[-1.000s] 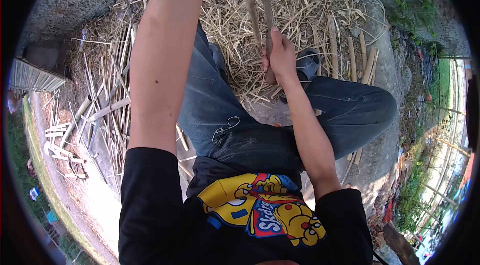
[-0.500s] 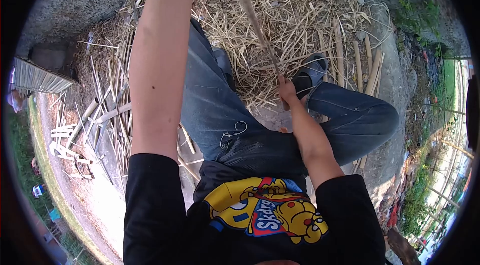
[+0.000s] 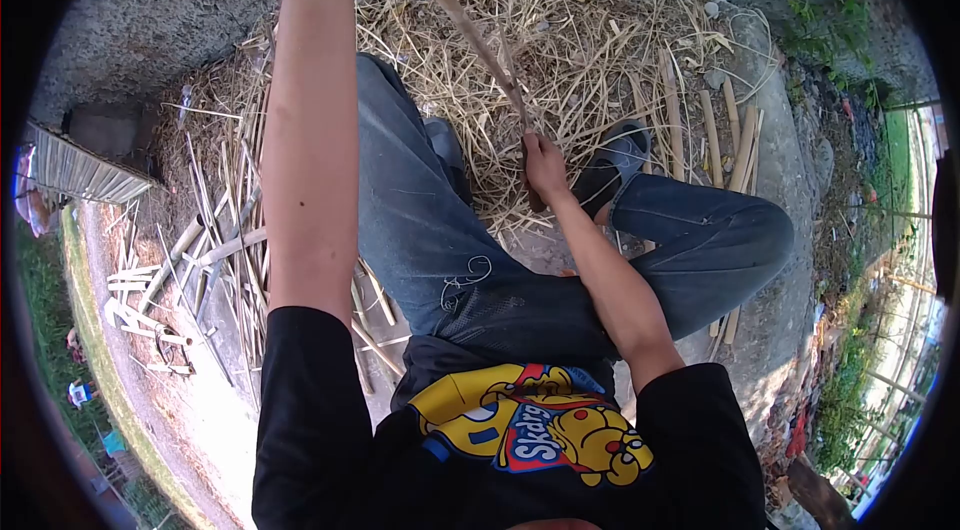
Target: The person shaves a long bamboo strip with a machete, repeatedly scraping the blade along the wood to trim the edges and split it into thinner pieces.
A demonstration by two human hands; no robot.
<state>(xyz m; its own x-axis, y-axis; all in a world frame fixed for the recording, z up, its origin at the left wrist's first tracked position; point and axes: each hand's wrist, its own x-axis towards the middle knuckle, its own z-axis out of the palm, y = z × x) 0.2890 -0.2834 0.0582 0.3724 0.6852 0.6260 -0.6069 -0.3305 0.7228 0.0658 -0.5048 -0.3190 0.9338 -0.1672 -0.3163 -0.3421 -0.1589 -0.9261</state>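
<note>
My right hand (image 3: 545,170) is closed around the handle of a knife (image 3: 524,115), low between my legs. The blade points away from me and meets the lower end of a long bamboo strip (image 3: 445,0). From there the strip slants up and left out of the top of the view. My left arm (image 3: 310,110) reaches straight out to the top edge, and its hand lies beyond the frame, so its grip is hidden. Thin bamboo shavings (image 3: 450,60) cover the ground around the knife.
Split bamboo pieces (image 3: 712,135) lie on the right beside my sandalled foot (image 3: 625,145). More bamboo strips and poles (image 3: 215,250) are heaped on the left. A rough grey wall (image 3: 180,10) stands ahead, and a slatted panel (image 3: 85,165) sits at far left.
My right hand and the knife have moved left and slightly up. The bamboo strip has shifted left, and my left forearm has swung a little left at its far end.
</note>
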